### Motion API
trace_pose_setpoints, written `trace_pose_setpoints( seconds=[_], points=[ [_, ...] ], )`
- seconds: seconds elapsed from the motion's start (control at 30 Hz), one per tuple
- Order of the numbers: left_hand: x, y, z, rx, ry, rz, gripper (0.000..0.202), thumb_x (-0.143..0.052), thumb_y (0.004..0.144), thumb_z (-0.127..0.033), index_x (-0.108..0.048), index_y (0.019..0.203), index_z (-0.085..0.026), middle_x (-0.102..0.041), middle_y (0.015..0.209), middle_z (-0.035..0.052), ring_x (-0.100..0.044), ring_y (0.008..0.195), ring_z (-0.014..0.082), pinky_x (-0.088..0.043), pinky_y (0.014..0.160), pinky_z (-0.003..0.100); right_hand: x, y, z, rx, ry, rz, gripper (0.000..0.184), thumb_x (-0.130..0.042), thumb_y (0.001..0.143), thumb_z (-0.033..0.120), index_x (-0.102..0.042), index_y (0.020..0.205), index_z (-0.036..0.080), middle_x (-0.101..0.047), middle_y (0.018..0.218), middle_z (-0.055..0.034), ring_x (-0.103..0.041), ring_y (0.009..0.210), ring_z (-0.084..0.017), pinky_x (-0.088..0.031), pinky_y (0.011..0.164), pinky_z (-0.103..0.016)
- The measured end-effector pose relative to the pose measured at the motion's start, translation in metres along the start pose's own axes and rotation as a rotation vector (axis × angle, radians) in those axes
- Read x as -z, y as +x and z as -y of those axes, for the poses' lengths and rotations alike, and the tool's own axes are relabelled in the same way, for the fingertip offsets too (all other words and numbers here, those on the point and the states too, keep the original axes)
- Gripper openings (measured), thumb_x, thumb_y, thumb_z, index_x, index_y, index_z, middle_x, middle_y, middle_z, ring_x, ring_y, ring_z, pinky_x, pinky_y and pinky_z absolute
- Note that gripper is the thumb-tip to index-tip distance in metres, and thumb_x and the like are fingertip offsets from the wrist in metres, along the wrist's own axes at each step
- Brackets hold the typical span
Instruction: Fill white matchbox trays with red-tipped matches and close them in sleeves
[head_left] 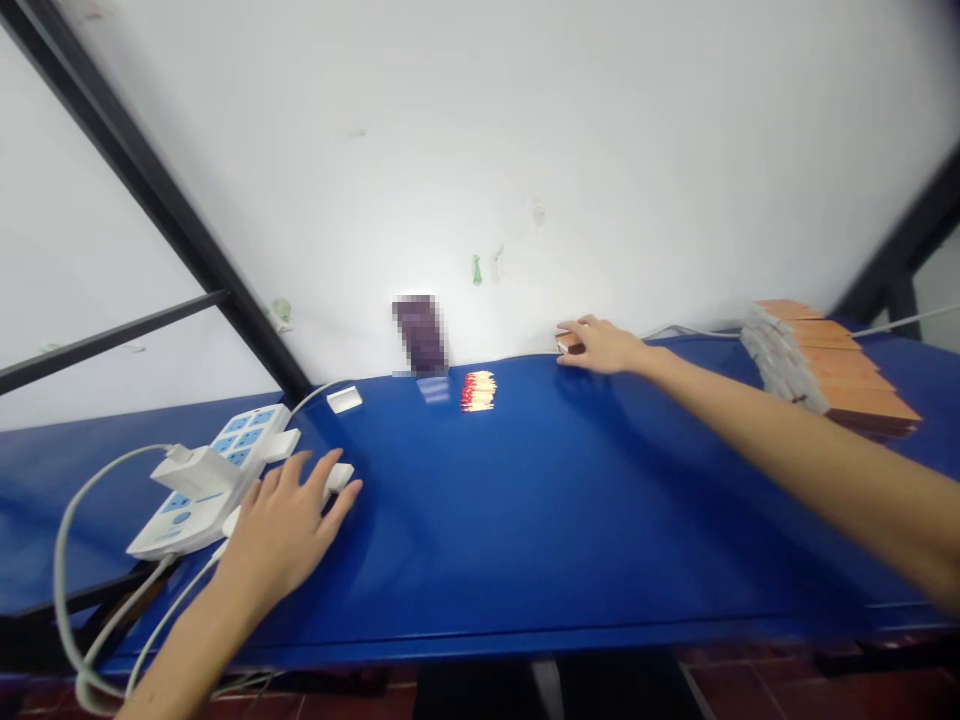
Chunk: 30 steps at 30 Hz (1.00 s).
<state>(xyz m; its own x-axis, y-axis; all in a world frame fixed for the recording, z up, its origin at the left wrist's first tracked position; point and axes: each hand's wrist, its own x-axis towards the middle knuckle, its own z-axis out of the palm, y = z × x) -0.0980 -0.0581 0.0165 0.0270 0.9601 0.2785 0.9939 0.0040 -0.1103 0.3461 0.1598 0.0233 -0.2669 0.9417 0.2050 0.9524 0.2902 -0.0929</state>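
My left hand reaches over the table's left part, thumb and forefinger on either side of a small white matchbox tray, its other fingers spread. A second white tray lies apart, farther back. At the back edge by the wall, my right hand has its fingers around a small brown-orange matchbox sleeve, partly hidden by the fingers. Between the hands, towards the back, lies a neat row of matches, red heads to the left.
A white power strip with plugs and looping cables sits at the left. Stacked orange-topped matchbox pieces stand at the right. A blurred-out dark phone-like object leans on the wall. Black metal posts flank the blue table.
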Motion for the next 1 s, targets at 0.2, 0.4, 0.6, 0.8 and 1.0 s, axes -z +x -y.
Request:
trace_pose_setpoints(
  seconds=[0.2, 0.4, 0.6, 0.8, 1.0],
  points=[
    [-0.027, -0.008, 0.004, -0.084, -0.258, -0.009, 0.052, -0.033, 0.095, -0.052, -0.053, 0.135, -0.025, -0.051, 0.135, 0.0131, -0.053, 0.121, 0.0329, -0.044, 0.101, 0.051, -0.027, 0.009, 0.016, -0.134, 0.01, -0.095, 0.047, -0.052, 0.087, 0.046, -0.052, 0.128, 0.023, -0.045, 0.127, -0.0156, -0.058, 0.102, -0.03, -0.048, 0.082, -0.04],
    [-0.029, 0.0, -0.01, -0.205, -0.44, 0.039, 0.041, -0.035, 0.098, -0.043, -0.052, 0.133, -0.032, -0.047, 0.137, 0.0081, -0.048, 0.127, 0.0276, -0.042, 0.105, 0.048, -0.029, -0.01, 0.013, -0.109, -0.045, -0.155, 0.035, -0.044, 0.091, 0.035, -0.053, 0.122, 0.022, -0.049, 0.12, -0.0155, -0.059, 0.096, -0.029, -0.047, 0.074, -0.039],
    [-0.023, 0.018, -0.03, -0.253, -0.451, 0.097, 0.038, -0.035, 0.099, -0.043, -0.052, 0.132, -0.033, -0.043, 0.142, 0.0071, -0.042, 0.134, 0.0277, -0.037, 0.107, 0.051, -0.026, -0.012, 0.012, -0.146, -0.022, -0.122, 0.047, -0.047, 0.088, 0.038, -0.048, 0.133, 0.024, -0.048, 0.125, -0.0153, -0.058, 0.101, -0.03, -0.047, 0.078, -0.04],
    [-0.009, 0.037, -0.037, -0.251, -0.51, -0.052, 0.039, -0.036, 0.099, -0.043, -0.054, 0.13, -0.029, -0.048, 0.14, 0.0084, -0.04, 0.134, 0.0288, -0.027, 0.111, 0.055, -0.03, -0.007, 0.014, -0.166, -0.078, -0.157, 0.04, -0.048, 0.087, 0.04, -0.055, 0.123, 0.023, -0.049, 0.13, -0.0153, -0.055, 0.105, -0.032, -0.045, 0.079, -0.042],
    [0.003, 0.062, -0.036, -0.111, -0.891, -0.08, 0.049, -0.03, 0.098, -0.049, -0.059, 0.125, -0.021, -0.06, 0.131, 0.008, -0.05, 0.125, 0.0268, -0.035, 0.111, 0.042, -0.024, -0.02, 0.016, -0.139, -0.168, -0.284, 0.038, -0.045, 0.089, 0.04, -0.057, 0.119, 0.02, -0.06, 0.122, -0.0158, -0.053, 0.106, -0.035, -0.034, 0.088, -0.049]
  ],
)
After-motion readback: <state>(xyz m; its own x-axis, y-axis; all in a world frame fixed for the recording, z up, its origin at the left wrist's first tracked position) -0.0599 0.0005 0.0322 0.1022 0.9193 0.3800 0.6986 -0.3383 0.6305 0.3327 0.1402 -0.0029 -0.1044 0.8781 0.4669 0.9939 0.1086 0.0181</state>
